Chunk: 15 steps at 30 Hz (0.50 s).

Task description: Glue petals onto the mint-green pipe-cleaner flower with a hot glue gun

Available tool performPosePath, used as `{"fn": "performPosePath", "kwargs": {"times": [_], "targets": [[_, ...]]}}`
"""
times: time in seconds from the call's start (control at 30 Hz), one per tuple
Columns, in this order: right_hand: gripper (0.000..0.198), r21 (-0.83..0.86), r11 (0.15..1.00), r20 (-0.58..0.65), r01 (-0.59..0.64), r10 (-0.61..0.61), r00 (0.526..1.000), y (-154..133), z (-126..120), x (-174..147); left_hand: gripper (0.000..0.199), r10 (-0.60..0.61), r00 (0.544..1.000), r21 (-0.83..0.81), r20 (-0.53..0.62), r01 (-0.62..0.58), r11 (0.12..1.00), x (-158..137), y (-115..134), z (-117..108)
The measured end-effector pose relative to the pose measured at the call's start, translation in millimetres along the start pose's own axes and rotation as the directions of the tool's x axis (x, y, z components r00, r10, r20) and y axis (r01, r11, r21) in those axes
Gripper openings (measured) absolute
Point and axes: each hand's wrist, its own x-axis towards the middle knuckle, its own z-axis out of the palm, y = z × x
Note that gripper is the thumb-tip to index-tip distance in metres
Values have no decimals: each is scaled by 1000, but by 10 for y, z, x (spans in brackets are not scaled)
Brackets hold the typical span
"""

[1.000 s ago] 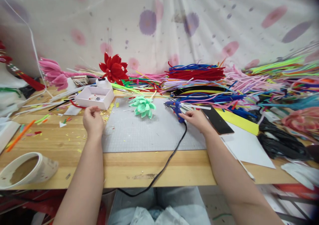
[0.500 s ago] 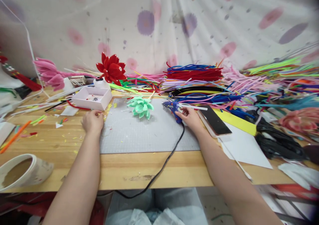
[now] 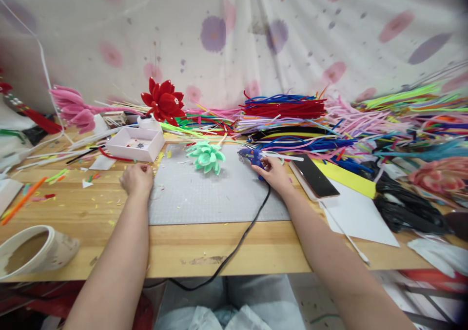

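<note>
My right hand (image 3: 275, 175) has its fingers round the handle of a blue hot glue gun (image 3: 252, 157), which lies at the right of a grey cutting mat (image 3: 219, 203). A white glue stick (image 3: 283, 156) sticks out of the gun's back end. On the left, my left hand (image 3: 137, 179) rests on the table beside the mat, fingers curled in, with nothing seen in it. Just beyond it stands a small white box (image 3: 151, 145) with tiny bits inside. Between my hands, a mint-green pipe-cleaner flower (image 3: 207, 158) lies on the mat, apart from both.
A red flower (image 3: 163, 101) and bundles of pipe cleaners (image 3: 285, 108) line the back. A phone (image 3: 317, 175) lies right of the glue gun. A cup of brown liquid (image 3: 62, 252) stands front left. The gun's black cord (image 3: 239, 244) runs over the front edge.
My right hand has shifted slightly left and its fingers now reach further across the glue gun's handle. My left hand and the green flower have hardly moved.
</note>
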Motion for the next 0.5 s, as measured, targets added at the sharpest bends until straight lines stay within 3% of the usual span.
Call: {"fn": "performPosePath", "kwargs": {"times": [0.27,0.5], "targets": [[42,-47,999,-8,-7,6,1000,-156,109,24,22,-34,996,-47,-78,30,998,-43,156,-65],[35,-42,995,-19,-89,88,996,-160,193,36,17,-40,998,-141,-56,32,990,-58,237,-80]]}}
